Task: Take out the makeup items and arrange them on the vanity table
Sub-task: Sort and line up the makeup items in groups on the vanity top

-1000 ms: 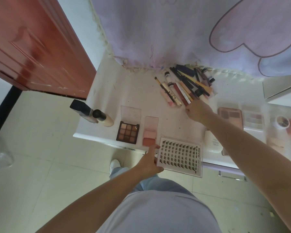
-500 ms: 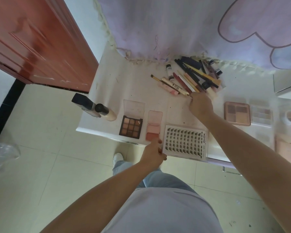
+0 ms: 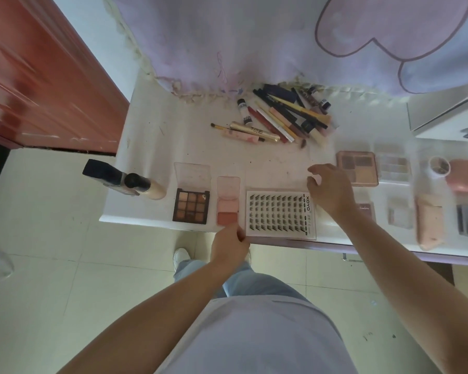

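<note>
Since the earlier frames, right hand (image 3: 331,190) has drawn back from the pencils (image 3: 284,117) and now hovers above the table (image 3: 152,147) beside the lash card (image 3: 281,215), fingers loosely curled and spread, holding nothing. Left hand (image 3: 229,245) pinches the card's near-left corner at the table edge, likely squaring it against the blush (image 3: 228,202). Flat items sit in a front row: brown palette (image 3: 191,207), blush, lash card, pink palette (image 3: 358,168), probably so each stays visible. Bottles (image 3: 125,180) lie at the left end. Pencils are heaped at the back, seemingly awaiting sorting.
</note>
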Demonstrator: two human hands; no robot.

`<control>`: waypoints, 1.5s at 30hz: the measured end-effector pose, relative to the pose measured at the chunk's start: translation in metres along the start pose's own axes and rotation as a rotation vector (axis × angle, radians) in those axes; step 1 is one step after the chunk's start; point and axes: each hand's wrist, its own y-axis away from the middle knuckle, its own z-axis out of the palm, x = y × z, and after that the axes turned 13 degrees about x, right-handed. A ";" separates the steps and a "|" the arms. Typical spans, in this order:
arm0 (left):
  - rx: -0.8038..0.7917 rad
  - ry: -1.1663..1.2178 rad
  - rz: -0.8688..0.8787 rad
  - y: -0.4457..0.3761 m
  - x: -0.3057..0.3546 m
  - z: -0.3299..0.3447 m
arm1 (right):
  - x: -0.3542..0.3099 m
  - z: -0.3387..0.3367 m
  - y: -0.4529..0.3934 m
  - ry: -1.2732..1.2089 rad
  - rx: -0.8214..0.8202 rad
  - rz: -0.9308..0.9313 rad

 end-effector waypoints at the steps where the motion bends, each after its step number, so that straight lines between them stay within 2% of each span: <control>1: 0.005 -0.009 0.011 0.000 0.001 -0.001 | 0.005 -0.004 0.004 0.060 -0.009 0.039; 4: 0.017 -0.029 0.036 0.000 0.002 -0.003 | 0.014 -0.013 0.016 0.232 -0.099 0.126; 8: 0.031 -0.048 0.048 0.000 0.002 -0.003 | 0.015 -0.012 0.023 0.362 -0.129 0.156; 16: 0.112 -0.135 0.241 0.001 0.009 -0.017 | 0.015 0.001 0.013 0.206 -0.152 0.341; 21: 0.148 -0.138 0.359 -0.002 0.023 -0.028 | 0.016 -0.002 0.007 0.158 -0.182 0.348; 26: 0.062 -0.124 0.448 0.000 0.036 -0.034 | 0.022 -0.027 0.003 0.037 -0.239 0.272; 30: -0.115 -0.146 0.480 0.010 0.050 -0.036 | 0.015 -0.051 0.011 -0.014 -0.160 0.228; 32: -0.143 -0.171 0.516 0.018 0.060 -0.037 | 0.002 -0.066 0.019 -0.169 -0.113 0.237; 35: -0.060 -0.160 0.639 0.035 0.077 -0.044 | -0.033 -0.094 0.038 -0.480 -0.065 0.281; 38: 0.108 -0.097 0.812 0.056 0.088 -0.056 | -0.071 -0.117 0.065 -0.696 -0.061 0.262; 42: 0.219 -0.030 0.752 0.088 0.093 -0.071 | -0.103 -0.141 0.103 -0.629 -0.021 0.231; 45: 0.283 -0.100 0.839 0.107 0.098 -0.088 | -0.119 -0.160 0.121 -0.445 0.057 0.139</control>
